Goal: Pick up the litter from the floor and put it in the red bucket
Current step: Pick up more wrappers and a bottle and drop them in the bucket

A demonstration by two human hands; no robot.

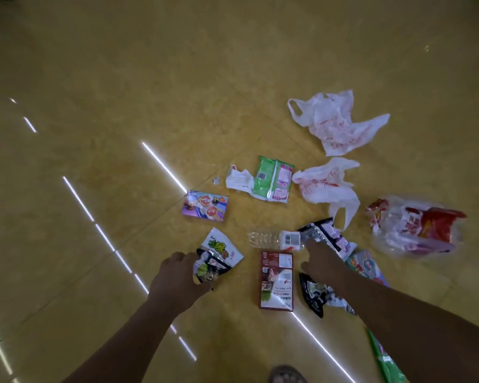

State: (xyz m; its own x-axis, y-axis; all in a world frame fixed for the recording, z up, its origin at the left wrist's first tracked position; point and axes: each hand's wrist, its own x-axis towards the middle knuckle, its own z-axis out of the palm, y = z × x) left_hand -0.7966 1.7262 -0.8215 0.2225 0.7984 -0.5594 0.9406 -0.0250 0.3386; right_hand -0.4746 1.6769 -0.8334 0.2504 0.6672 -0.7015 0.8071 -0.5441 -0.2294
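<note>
While the left hand (177, 277) grips a crumpled dark foil snack wrapper (209, 268), fingers curled round it just above the glossy yellow floor (122, 78), the right hand (320, 261) reaches forward with thumb spread. Its forefinger touches a black-and-white foil wrapper (327, 233) lying against a clear plastic bottle (268, 239). Whether the right hand pinches anything cannot be told.

Remaining litter lies on the floor:
- A white packet with green lettering (221, 246) touches the held wrapper.
- A flat dark red carton (277, 283) lies between the hands.
- A black crumpled wrapper (311, 295) lies beside the right forearm.
- A purple printed box (205, 206), a green-and-pink packet (274, 178) and two white plastic bags (335, 123) (325, 186) lie farther off.
</note>
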